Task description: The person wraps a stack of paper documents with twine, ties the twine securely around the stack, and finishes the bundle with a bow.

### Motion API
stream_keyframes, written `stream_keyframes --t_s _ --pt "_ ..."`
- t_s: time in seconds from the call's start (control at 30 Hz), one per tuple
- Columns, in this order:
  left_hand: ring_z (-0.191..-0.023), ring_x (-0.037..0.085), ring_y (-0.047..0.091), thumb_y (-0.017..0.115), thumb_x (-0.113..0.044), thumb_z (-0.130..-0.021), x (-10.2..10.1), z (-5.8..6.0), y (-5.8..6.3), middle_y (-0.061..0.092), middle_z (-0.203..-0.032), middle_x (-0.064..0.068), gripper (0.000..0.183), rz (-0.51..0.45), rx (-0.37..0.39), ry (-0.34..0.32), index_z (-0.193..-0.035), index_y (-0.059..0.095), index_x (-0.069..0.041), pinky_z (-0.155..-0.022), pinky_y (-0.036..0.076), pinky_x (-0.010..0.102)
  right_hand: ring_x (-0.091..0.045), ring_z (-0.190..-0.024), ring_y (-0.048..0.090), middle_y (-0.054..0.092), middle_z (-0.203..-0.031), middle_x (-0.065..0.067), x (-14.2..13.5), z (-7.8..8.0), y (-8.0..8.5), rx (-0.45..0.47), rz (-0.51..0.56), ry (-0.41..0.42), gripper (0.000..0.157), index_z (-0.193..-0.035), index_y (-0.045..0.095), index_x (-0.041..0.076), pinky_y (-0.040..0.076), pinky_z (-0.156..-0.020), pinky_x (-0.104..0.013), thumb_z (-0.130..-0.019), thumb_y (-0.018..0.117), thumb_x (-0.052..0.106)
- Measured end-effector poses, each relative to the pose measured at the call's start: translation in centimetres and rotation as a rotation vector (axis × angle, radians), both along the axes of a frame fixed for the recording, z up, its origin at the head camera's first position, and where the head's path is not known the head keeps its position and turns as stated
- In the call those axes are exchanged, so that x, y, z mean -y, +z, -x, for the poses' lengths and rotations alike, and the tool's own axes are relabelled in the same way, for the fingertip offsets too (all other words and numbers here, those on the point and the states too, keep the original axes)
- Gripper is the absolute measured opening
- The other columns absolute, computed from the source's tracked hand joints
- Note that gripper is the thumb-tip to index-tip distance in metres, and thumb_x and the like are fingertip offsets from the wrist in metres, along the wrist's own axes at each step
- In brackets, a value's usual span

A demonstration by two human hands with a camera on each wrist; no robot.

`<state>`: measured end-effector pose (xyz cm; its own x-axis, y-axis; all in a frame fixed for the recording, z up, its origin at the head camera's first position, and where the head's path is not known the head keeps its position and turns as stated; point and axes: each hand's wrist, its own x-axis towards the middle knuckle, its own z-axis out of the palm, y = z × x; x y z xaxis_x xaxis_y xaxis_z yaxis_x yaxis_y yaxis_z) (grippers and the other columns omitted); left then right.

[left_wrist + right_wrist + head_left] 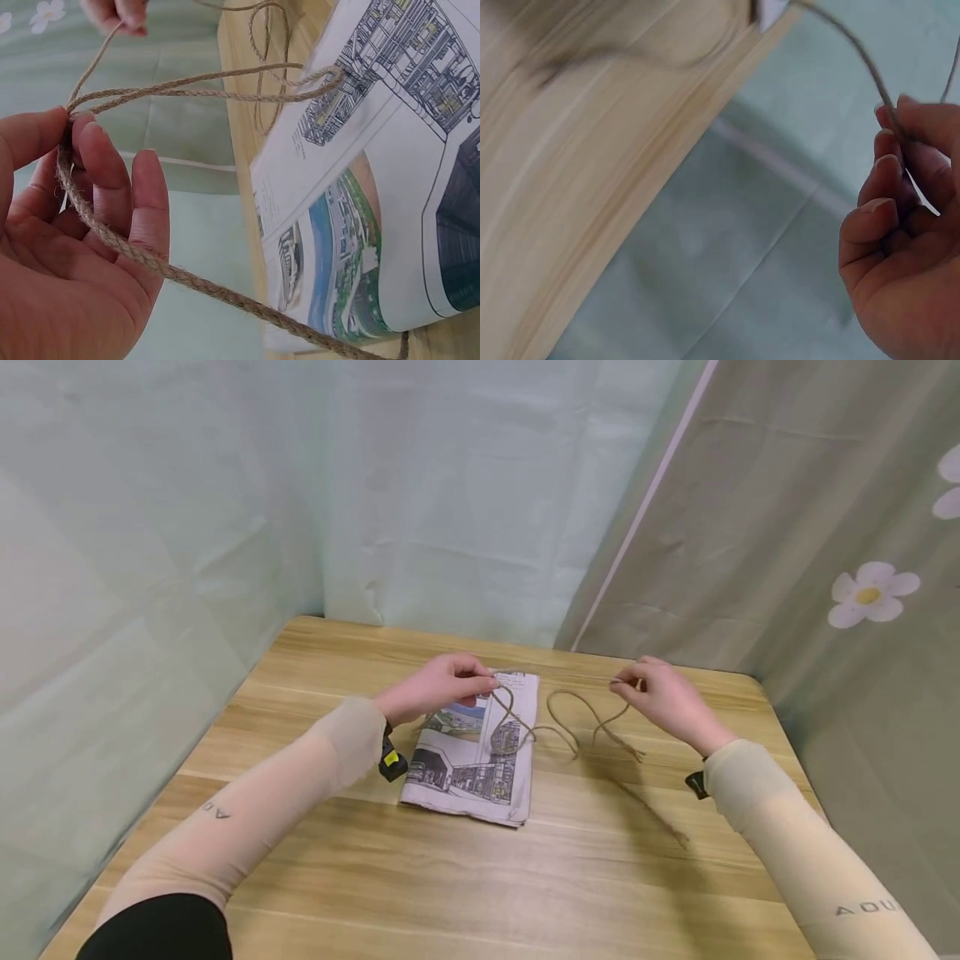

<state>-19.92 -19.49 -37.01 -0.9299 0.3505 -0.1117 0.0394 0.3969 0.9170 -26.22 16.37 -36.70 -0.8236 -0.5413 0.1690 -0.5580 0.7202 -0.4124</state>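
A folded newspaper with printed pictures of buildings lies on the wooden table. Above its far part, my left hand pinches a brown twine between thumb and forefinger; in the left wrist view a doubled loop of it trails over the paper, and another length runs down past the palm toward the paper's edge. To the right of the newspaper, my right hand pinches another part of the twine, raised above the table. Loose curves of the twine hang between the hands.
The wooden table extends around the newspaper. Pale green curtains stand behind and at the left, and a grey-brown curtain with white flowers hangs at the right. A frayed twine end shows at the table's right part.
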Motion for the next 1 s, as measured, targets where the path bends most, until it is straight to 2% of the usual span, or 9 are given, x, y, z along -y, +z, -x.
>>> stream_keyframes --t_s 0.13,0.23,0.33,0.43,0.53,0.63,0.77,0.9,1.0 --pt "-0.098 0.028 0.060 0.065 -0.035 -0.097 0.3 -0.2 -0.3 0.063 -0.119 0.010 0.028 -0.025 0.020 0.009 -0.111 0.068 -0.012 -0.094 0.051 0.044 -0.023 -0.081 0.054 0.061 -0.097 -0.005 -3.4 0.1 -0.1 0.036 -0.049 -0.074 0.021 -0.101 0.072 0.013 0.047 -0.066 -0.041 -0.099 0.061 0.032" --pt "-0.096 0.028 0.058 0.066 -0.035 -0.096 0.4 -0.5 -0.3 0.062 -0.121 0.014 0.030 -0.050 0.040 0.019 -0.112 0.067 -0.009 -0.096 0.049 0.048 -0.025 -0.084 0.056 0.061 -0.100 -0.008 -5.1 0.4 0.2 0.053 -0.099 -0.088 0.022 -0.102 0.071 0.009 0.048 -0.070 -0.044 -0.099 0.060 0.028" --pt "-0.093 0.026 0.057 0.067 -0.036 -0.096 0.4 -0.7 -0.4 0.061 -0.121 0.016 0.031 -0.067 0.058 0.024 -0.111 0.066 -0.009 -0.097 0.048 0.049 -0.026 -0.084 0.055 0.059 -0.099 -0.011 -5.9 0.6 0.7 0.055 -0.127 -0.106 0.026 -0.104 0.070 0.006 0.048 -0.071 -0.045 -0.100 0.058 0.028" --pt "-0.092 0.025 0.058 0.066 -0.035 -0.096 0.5 -0.7 -0.5 0.061 -0.119 0.017 0.030 -0.077 0.062 0.017 -0.111 0.067 -0.009 -0.098 0.048 0.051 -0.026 -0.081 0.057 0.061 -0.096 -0.010 -5.6 0.8 1.6 0.065 -0.079 -0.153 0.038 -0.109 0.070 0.007 0.049 -0.068 -0.044 -0.101 0.056 0.041" --pt "-0.089 0.025 0.058 0.066 -0.034 -0.096 0.5 -0.7 -0.6 0.062 -0.113 0.014 0.029 -0.078 0.057 0.005 -0.110 0.067 -0.008 -0.096 0.050 0.050 -0.026 -0.078 0.063 0.065 -0.093 -0.011 -3.8 1.2 2.8 0.108 0.079 -0.191 0.049 -0.112 0.068 0.009 0.055 -0.067 -0.038 -0.098 0.054 0.054" --pt "-0.090 0.026 0.060 0.066 -0.035 -0.096 0.4 -0.6 -0.7 0.063 -0.109 0.013 0.028 -0.054 0.044 -0.006 -0.108 0.069 -0.010 -0.093 0.052 0.045 -0.028 -0.082 0.068 0.067 -0.095 -0.014 -0.9 1.7 4.1 0.199 0.306 -0.180 0.050 -0.113 0.064 0.008 0.058 -0.069 -0.032 -0.096 0.056 0.054" --pt "-0.094 0.029 0.063 0.065 -0.039 -0.096 0.2 -0.7 -0.9 0.064 -0.110 0.012 0.028 -0.001 0.028 -0.027 -0.107 0.071 -0.015 -0.092 0.053 0.043 -0.029 -0.092 0.068 0.068 -0.104 -0.016 3.6 1.9 5.8 0.280 0.534 -0.095 0.044 -0.116 0.064 0.005 0.058 -0.074 -0.030 -0.097 0.060 0.045" --pt "-0.094 0.028 0.064 0.065 -0.040 -0.096 -0.2 -0.9 -0.8 0.066 -0.111 0.010 0.027 0.011 0.034 -0.062 -0.108 0.071 -0.016 -0.093 0.051 0.047 -0.027 -0.095 0.068 0.069 -0.107 -0.014 8.3 1.9 6.3 0.340 0.695 0.011 0.036 -0.116 0.065 0.005 0.058 -0.081 -0.039 -0.098 0.062 0.037" --pt "-0.093 0.025 0.064 0.066 -0.038 -0.096 -0.6 -1.0 -0.8 0.067 -0.111 0.008 0.028 -0.003 0.039 -0.082 -0.109 0.071 -0.015 -0.091 0.053 0.044 -0.026 -0.103 0.066 0.068 -0.116 -0.012 11.5 2.0 6.0 0.416 0.697 0.123 0.035 -0.127 0.061 0.005 0.056 -0.087 -0.042 -0.101 0.059 0.028"
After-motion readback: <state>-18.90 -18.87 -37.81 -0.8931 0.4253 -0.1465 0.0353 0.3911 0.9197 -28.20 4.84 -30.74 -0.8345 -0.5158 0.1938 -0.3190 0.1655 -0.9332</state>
